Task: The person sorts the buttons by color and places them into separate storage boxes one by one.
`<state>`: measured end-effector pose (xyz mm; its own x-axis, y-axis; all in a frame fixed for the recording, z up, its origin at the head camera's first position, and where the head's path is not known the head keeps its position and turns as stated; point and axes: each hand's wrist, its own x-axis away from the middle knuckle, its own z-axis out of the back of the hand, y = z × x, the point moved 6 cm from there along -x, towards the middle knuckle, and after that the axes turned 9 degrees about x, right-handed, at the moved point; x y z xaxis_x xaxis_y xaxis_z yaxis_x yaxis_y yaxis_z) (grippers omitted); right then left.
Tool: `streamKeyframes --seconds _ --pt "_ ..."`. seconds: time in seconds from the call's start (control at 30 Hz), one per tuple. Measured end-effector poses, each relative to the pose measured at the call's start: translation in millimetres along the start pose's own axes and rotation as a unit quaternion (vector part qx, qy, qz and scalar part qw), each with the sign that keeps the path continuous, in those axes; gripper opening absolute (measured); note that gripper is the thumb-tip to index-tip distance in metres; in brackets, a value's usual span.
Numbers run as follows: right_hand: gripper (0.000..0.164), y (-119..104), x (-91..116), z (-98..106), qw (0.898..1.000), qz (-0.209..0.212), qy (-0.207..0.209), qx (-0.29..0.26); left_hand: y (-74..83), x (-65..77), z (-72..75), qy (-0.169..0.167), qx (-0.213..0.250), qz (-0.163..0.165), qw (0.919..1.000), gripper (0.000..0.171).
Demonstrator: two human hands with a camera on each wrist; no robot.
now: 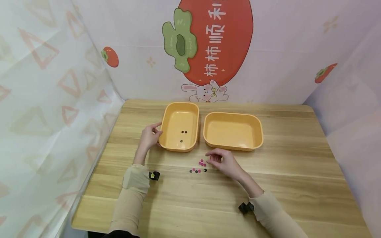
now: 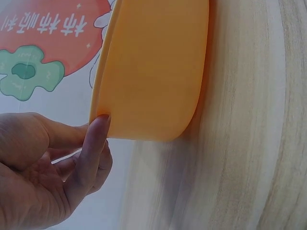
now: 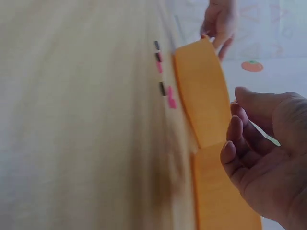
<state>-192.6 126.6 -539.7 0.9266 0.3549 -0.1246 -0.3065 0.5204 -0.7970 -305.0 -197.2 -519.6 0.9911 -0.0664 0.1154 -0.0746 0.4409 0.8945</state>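
Observation:
My left hand (image 1: 150, 135) pinches the left side rim of an upright yellow-orange plastic bin (image 1: 166, 115). In the left wrist view, the thumb and fingers meet at that bin's corner (image 2: 153, 72). Three small dark discs (image 1: 182, 132) lie inside it. Loosely curled, my right hand (image 1: 224, 162) hovers beside several small pink discs (image 1: 202, 163) on the table, with nothing visible between its fingers. Several black discs (image 1: 196, 171) lie among pink ones just nearer to me. Whether the discs are buttons or beads is too small to tell.
A second yellow-orange bin (image 1: 233, 147), with nothing seen inside, sits sideways to the right of the first, a narrow gap between them. Both stand on a wood-grain table (image 1: 193, 205), near its back edge. A printed cloth (image 1: 143, 76) hangs behind.

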Motion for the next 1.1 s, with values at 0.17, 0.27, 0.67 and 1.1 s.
streamKeyframes --seconds 0.17,0.27,0.67,1.1 --pt "0.021 13 11 -14 0.999 -0.003 -0.045 0.015 -1.8 0.3 1.3 -0.006 0.006 0.009 0.9999 0.051" --pt "0.021 18 13 -20 0.998 0.009 -0.05 0.024 -3.0 1.8 1.8 -0.007 0.01 0.014 0.9998 0.052" --pt "0.013 27 8 -31 0.998 0.036 -0.001 0.045 -4.2 3.5 4.0 -0.001 0.019 0.018 0.9997 0.052" --pt "0.016 23 13 -38 0.993 0.072 0.03 0.092 -1.9 6.4 5.2 0.001 0.017 0.026 0.9995 0.052"
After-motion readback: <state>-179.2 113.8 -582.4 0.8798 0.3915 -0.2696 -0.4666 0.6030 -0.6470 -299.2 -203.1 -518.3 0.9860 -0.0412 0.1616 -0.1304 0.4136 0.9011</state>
